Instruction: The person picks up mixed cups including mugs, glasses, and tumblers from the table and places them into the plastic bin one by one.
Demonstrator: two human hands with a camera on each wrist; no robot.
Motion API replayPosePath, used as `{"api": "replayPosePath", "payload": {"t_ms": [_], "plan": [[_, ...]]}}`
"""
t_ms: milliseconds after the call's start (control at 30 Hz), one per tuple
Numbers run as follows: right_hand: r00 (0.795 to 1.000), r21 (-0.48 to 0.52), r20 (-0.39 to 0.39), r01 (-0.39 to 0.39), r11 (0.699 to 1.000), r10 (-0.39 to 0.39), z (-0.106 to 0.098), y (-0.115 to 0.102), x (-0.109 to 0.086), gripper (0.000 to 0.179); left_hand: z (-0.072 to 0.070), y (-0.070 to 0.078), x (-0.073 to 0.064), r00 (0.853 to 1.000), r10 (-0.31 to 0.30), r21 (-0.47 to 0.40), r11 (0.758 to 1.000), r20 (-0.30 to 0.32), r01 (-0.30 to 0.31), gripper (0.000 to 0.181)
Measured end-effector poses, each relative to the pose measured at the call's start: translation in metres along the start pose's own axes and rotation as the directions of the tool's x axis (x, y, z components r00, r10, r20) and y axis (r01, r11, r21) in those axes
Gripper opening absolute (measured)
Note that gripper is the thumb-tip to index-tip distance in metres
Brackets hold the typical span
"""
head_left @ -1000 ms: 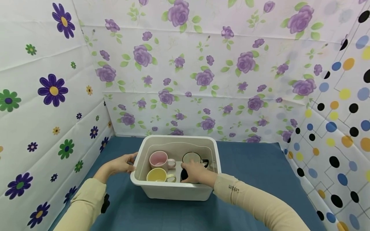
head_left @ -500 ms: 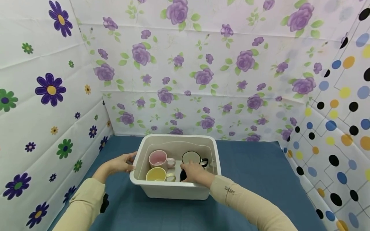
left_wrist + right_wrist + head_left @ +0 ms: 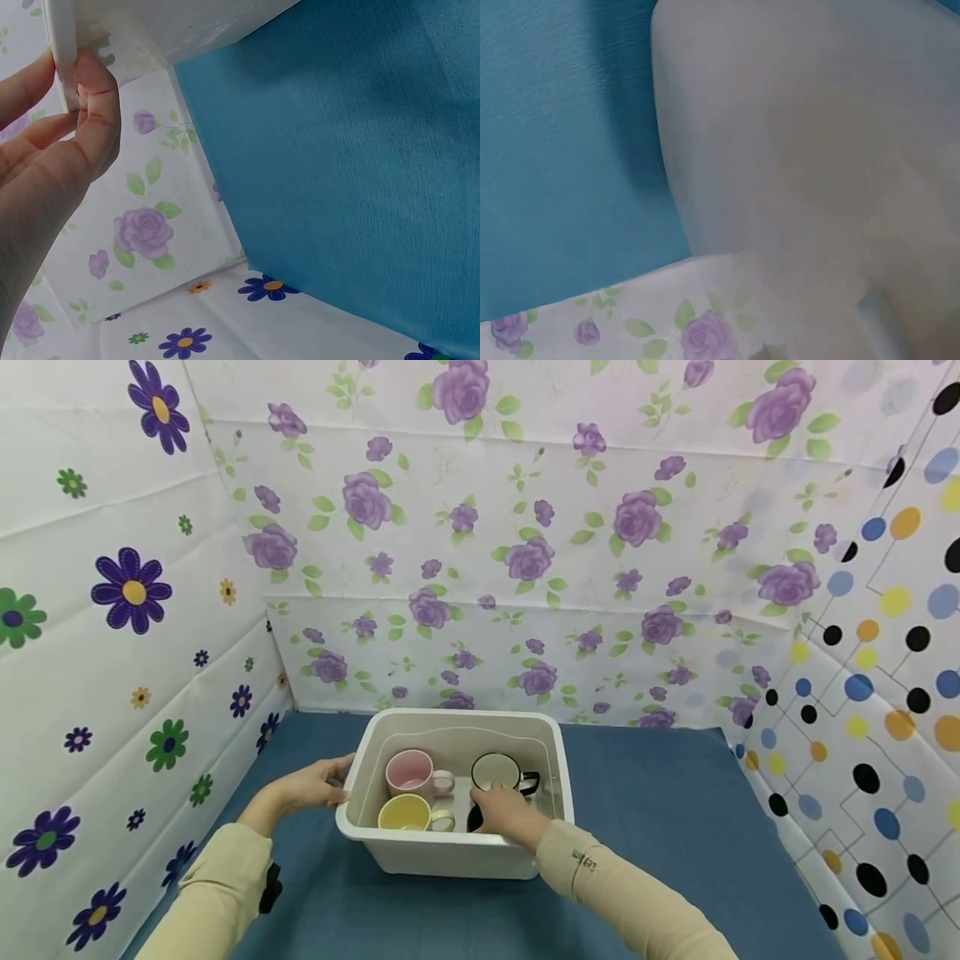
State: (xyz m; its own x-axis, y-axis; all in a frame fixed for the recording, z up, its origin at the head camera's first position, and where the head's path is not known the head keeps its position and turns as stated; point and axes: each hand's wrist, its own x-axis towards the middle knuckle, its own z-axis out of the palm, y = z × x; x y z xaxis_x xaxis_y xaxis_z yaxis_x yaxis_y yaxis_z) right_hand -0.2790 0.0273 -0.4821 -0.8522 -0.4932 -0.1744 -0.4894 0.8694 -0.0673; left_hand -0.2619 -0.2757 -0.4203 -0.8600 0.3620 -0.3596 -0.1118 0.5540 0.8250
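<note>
A white plastic tub [image 3: 457, 853] holds a pink mug [image 3: 411, 772], a yellow mug [image 3: 406, 813] and a cream mug with black rim and handle [image 3: 495, 771]. My left hand [image 3: 315, 785] grips the tub's left rim; the left wrist view shows thumb and fingers [image 3: 101, 97] on either side of it. Inside the tub at the front right, my right hand [image 3: 504, 810] holds a black rounded thing [image 3: 474, 818], mostly hidden behind the fingers and the front wall. The cream mug stands just behind this hand. In the right wrist view the tub's pale wall [image 3: 727, 135] fills much of the picture.
The tub stands on a blue cloth [image 3: 645, 793] covering the table. Behind it hangs a white sheet with purple roses [image 3: 525, 560]. A flowered sheet [image 3: 135, 685] hangs at the left, a dotted one [image 3: 877, 693] at the right.
The right forearm has shifted slightly left and the right hand sits slightly lower in the tub. The left hand keeps its hold on the rim; the mugs stay in place.
</note>
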Motion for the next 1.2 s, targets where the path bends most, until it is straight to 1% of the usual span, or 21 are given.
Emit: {"api": "replayPosePath", "payload": {"t_ms": [100,200,300,400,467,533,600,667,733,800,867,967,1033,1100,1167,1200], "plan": [[1.000,0.008,0.013,-0.013,1.000,0.013,-0.003,-0.001,-0.003,0.065,0.001,0.001,0.001,1.000,0.004,0.006,1.000,0.000,-0.004,0.073],[0.999,0.012,0.046,-0.004,1.000,0.003,-0.008,-0.002,-0.007,0.062,0.002,0.001,0.000,1.000,0.005,0.007,1.000,0.001,-0.005,0.073],[0.993,0.019,0.114,0.010,1.000,-0.012,-0.015,0.000,-0.010,0.056,0.003,0.000,-0.001,1.000,0.006,0.001,1.000,0.002,-0.006,0.073],[0.980,0.047,0.197,-0.003,0.999,-0.007,-0.021,0.005,-0.012,0.058,0.004,-0.001,-0.001,1.000,0.016,-0.007,1.000,-0.003,-0.016,0.074],[0.972,0.075,0.234,-0.022,0.997,0.004,-0.025,0.010,-0.015,0.059,0.005,-0.001,0.000,1.000,0.022,-0.010,1.000,-0.013,-0.022,0.073],[0.969,0.099,0.248,-0.032,0.995,0.007,-0.027,0.015,-0.019,0.060,0.007,-0.001,0.001,0.999,0.029,-0.010,1.000,-0.025,-0.029,0.073],[0.972,0.126,0.236,-0.030,0.992,0.000,-0.028,0.020,-0.022,0.059,0.010,-0.001,0.000,0.999,0.037,-0.010,0.999,-0.039,-0.037,0.072],[0.978,0.140,0.206,-0.010,0.990,-0.020,-0.030,0.024,-0.025,0.057,0.012,0.000,-0.002,0.997,0.038,-0.008,0.999,-0.070,-0.039,0.069],[0.986,0.150,0.161,0.027,0.988,-0.052,-0.033,0.029,-0.029,0.055,0.014,0.000,-0.006,0.994,0.043,0.001,0.999,-0.102,-0.043,0.067],[0.990,0.165,0.109,0.076,0.983,-0.094,-0.037,0.035,-0.033,0.053,0.016,0.001,-0.009,0.987,0.058,0.021,0.998,-0.147,-0.055,0.064],[0.988,0.190,0.054,0.131,0.973,-0.144,-0.041,0.041,-0.038,0.049,0.018,0.001,-0.011,0.979,0.092,0.056,0.995,-0.179,-0.083,0.061],[0.976,0.242,-0.034,0.215,0.946,-0.214,-0.044,0.054,-0.049,0.041,0.023,-0.001,-0.011,0.963,0.177,0.130,0.980,-0.203,-0.152,0.059],[0.960,0.258,-0.102,0.278,0.925,-0.260,-0.043,0.063,-0.058,0.035,0.026,-0.004,-0.011,0.946,0.238,0.179,0.963,-0.219,-0.201,0.058],[0.934,0.249,-0.188,0.344,0.905,-0.303,-0.040,0.071,-0.066,0.031,0.029,-0.008,-0.012,0.923,0.290,0.230,0.945,-0.254,-0.234,0.055],[0.890,0.240,-0.305,0.416,0.877,-0.338,-0.037,0.077,-0.073,0.026,0.033,-0.012,-0.014,0.893,0.310,0.280,0.934,-0.326,-0.222,0.053],[0.864,0.227,-0.368,0.443,0.867,-0.345,-0.035,0.080,-0.076,0.025,0.034,-0.013,-0.016,0.873,0.321,0.310,0.927,-0.367,-0.211,0.052]]}}
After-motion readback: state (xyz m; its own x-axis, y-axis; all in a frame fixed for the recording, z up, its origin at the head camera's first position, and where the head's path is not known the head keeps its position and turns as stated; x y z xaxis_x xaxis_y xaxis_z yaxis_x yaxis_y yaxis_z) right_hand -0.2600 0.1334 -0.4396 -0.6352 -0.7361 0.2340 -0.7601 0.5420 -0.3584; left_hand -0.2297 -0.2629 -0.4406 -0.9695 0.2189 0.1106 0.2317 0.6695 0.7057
